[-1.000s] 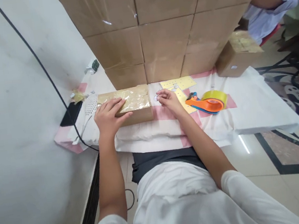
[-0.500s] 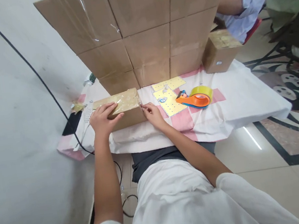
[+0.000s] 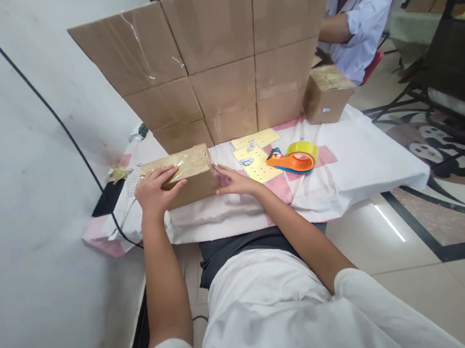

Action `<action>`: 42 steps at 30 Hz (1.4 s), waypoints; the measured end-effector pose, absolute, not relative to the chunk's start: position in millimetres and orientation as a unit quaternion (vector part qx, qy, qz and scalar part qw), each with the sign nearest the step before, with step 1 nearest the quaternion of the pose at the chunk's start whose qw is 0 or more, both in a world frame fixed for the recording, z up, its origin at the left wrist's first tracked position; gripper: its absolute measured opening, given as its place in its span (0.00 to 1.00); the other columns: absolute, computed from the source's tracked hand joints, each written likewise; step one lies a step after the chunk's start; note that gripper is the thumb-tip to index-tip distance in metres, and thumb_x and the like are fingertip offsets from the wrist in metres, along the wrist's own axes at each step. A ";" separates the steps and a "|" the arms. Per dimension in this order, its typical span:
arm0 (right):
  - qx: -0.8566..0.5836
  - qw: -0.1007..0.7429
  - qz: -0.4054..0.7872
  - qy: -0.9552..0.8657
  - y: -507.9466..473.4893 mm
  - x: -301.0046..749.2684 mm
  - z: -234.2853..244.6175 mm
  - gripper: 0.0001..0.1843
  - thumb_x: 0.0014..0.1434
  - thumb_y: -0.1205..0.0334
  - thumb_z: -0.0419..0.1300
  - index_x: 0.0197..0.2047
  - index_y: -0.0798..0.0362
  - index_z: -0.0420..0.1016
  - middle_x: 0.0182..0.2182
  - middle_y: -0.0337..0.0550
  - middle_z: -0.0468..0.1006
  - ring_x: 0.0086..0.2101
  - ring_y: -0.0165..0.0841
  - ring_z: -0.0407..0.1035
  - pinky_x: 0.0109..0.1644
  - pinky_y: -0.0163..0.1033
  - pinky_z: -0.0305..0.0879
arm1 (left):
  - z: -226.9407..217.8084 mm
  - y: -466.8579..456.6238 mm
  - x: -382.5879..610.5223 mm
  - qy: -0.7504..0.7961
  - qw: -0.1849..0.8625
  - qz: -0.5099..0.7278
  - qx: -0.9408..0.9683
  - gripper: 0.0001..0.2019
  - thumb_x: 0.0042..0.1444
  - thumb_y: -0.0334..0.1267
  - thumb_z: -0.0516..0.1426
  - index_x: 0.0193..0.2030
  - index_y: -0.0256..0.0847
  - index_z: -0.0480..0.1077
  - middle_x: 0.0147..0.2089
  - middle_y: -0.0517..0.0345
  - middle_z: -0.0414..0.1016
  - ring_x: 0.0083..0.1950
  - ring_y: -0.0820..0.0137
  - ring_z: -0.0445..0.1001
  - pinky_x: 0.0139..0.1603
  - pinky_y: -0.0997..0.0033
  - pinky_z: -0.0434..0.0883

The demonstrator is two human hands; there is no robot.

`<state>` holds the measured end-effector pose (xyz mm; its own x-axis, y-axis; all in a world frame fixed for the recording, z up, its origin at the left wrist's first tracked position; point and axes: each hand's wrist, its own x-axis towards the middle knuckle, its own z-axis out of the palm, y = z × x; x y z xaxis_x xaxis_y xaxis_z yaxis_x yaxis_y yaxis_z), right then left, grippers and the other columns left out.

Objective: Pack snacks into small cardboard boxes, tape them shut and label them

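A small cardboard box (image 3: 191, 171), with shiny clear tape across its top, lies on the near left of the table. My left hand (image 3: 155, 190) rests flat on the box's left part, fingers stretched over the top and thumb apart near the front edge. At the box's right end is my right hand (image 3: 233, 180), its fingers spread and the tips at or against the end face. Right of that hand, an orange and blue tape dispenser (image 3: 293, 161) carries a roll of yellowish tape (image 3: 304, 148).
Stacked cardboard boxes (image 3: 224, 83) stand like a wall along the far side. Another box (image 3: 327, 96) sits at the back right, near a person in a light shirt (image 3: 351, 33). Yellow dotted sheets (image 3: 259, 162) lie on the tablecloth (image 3: 366, 150). A black cable (image 3: 53, 112) hangs at left.
My right hand's fingers, pinched at the box's right end before, are now spread apart there. My left hand stays on the box. The camera view has tilted up slightly.
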<state>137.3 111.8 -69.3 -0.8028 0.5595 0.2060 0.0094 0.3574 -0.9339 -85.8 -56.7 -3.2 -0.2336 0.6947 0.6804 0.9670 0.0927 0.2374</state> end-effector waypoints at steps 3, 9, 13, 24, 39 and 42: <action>-0.210 0.314 0.530 -0.759 109.4 148.1 -65.4 0.40 0.46 0.56 0.75 0.63 0.48 0.75 0.65 0.53 0.71 0.68 0.50 0.61 0.73 0.58 0.56 | -5.2 -57.0 -88.9 -0.709 0.206 -0.338 -0.583 0.21 0.56 0.61 0.63 0.49 0.53 0.82 0.54 0.54 0.84 0.54 0.53 0.81 0.53 0.55 0.72; -0.411 0.575 0.514 -0.486 98.4 216.6 -88.9 0.21 0.58 0.52 0.62 0.52 0.51 0.69 0.48 0.51 0.78 0.47 0.39 0.77 0.53 0.47 0.76 | -9.8 -57.4 -91.6 -0.707 0.208 -0.340 -0.584 0.21 0.56 0.60 0.63 0.50 0.52 0.81 0.56 0.53 0.83 0.56 0.52 0.80 0.56 0.53 0.70; -0.468 0.642 0.441 -0.418 118.9 258.0 -93.3 0.28 0.54 0.51 0.65 0.55 0.51 0.65 0.55 0.55 0.75 0.52 0.39 0.75 0.52 0.44 0.75 | -11.4 -54.3 -69.7 -0.715 0.211 -0.339 -0.574 0.18 0.59 0.52 0.61 0.53 0.51 0.79 0.59 0.51 0.81 0.62 0.50 0.77 0.69 0.43 0.59; -0.425 0.588 0.553 -0.410 144.9 243.6 -54.7 0.19 0.52 0.48 0.67 0.42 0.50 0.72 0.40 0.41 0.78 0.38 0.34 0.76 0.40 0.38 0.76 | 12.7 -60.5 -43.0 -0.774 0.160 -0.240 -0.564 0.20 0.62 0.51 0.55 0.55 0.43 0.77 0.63 0.46 0.76 0.65 0.48 0.71 0.70 0.45 0.60; -0.078 0.382 0.461 -0.797 126.7 82.3 -55.5 0.49 0.40 0.43 0.78 0.62 0.46 0.64 0.61 0.51 0.64 0.61 0.49 0.62 0.62 0.54 0.68 | 10.5 -62.4 -64.8 -0.739 0.177 -0.206 -0.616 0.23 0.64 0.51 0.54 0.60 0.43 0.75 0.59 0.47 0.79 0.62 0.50 0.73 0.70 0.47 0.58; -0.107 0.398 0.435 -0.801 111.2 90.8 -60.7 0.44 0.40 0.46 0.78 0.57 0.46 0.66 0.55 0.48 0.64 0.57 0.46 0.64 0.59 0.52 0.70 | 8.3 -66.2 -65.4 -0.722 0.182 -0.218 -0.631 0.23 0.63 0.50 0.54 0.60 0.44 0.75 0.59 0.48 0.79 0.61 0.51 0.74 0.70 0.47 0.58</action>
<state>90.8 111.2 -60.7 -0.6604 0.5172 0.5444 -0.1755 0.5986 -0.7816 -65.4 -66.2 8.3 -0.1364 0.8319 0.5379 0.9906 0.1079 0.0844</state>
